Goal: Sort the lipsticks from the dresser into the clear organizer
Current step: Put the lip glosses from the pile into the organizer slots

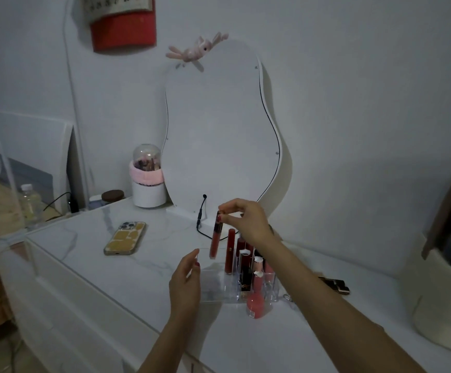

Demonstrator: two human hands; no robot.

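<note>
Right hand [245, 219] pinches cap of red lip gloss tube [215, 239], tube hanging upright above clear organizer [219, 288] left rear corner. Left hand [186, 281] open, fingers against organizer left wall. Several lipsticks [243, 254] already upright inside. Organizer on worktop [84, 254].

Wide open bench [89, 238] on the left, only the phone [125, 239] lying flat there. Behind the organizer [216, 288] the mirror [219, 130] and its cable [201, 219] crowd close. Organizer's right cells packed with upright tubes [241, 251]; left cells open from above.
</note>
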